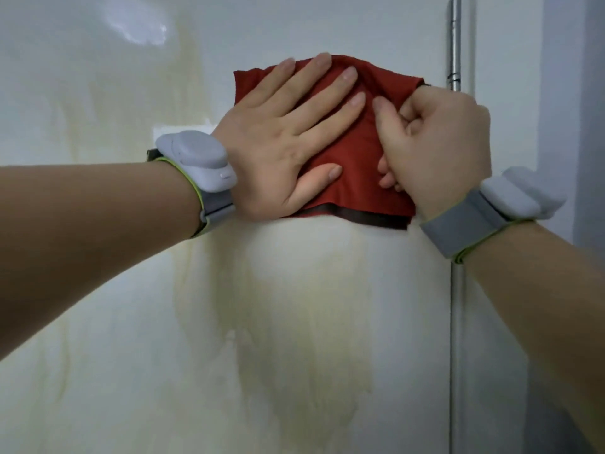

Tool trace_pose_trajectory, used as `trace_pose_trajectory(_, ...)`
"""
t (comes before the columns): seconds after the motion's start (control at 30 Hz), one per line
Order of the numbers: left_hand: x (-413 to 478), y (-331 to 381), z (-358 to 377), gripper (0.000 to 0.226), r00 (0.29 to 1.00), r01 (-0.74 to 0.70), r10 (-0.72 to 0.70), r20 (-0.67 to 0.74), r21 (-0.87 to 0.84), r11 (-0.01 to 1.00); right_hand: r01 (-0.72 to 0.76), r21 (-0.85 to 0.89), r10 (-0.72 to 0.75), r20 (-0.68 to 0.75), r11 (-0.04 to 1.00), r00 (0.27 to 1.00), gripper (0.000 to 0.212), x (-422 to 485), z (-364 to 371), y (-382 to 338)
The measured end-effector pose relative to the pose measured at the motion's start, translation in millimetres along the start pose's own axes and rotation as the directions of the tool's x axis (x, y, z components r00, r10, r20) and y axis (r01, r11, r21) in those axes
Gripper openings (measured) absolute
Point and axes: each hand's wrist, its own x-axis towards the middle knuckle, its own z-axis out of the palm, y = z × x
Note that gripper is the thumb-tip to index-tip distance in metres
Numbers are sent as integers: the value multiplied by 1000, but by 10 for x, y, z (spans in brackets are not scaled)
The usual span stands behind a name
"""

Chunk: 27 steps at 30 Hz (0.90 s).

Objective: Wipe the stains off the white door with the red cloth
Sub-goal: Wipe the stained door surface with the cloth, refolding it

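Note:
A red cloth (358, 178) lies flat against the white door (98, 77), slightly right of centre. My left hand (281, 139) presses on the cloth's left half with straight, spread fingers. My right hand (435, 149) has its fingers curled and pinches the cloth's right edge. Yellowish streaked stains (304, 322) run down the door below the cloth, and fainter ones rise at the upper left. Both wrists wear grey bands with a white device.
A vertical metal rod (455, 44) runs along the door's right edge, behind my right wrist. Beyond it stands a pale grey wall or frame (576, 93). A small white rectangular patch (183, 132) sits on the door left of my left hand.

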Motion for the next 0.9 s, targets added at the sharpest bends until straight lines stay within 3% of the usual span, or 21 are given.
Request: trace_pose_trajectory(0.9, -715, 949, 90, 69, 999, -4, 9, 46, -117, 993, -148, 77, 138, 120, 986, 983, 43, -1170, -209, 390)
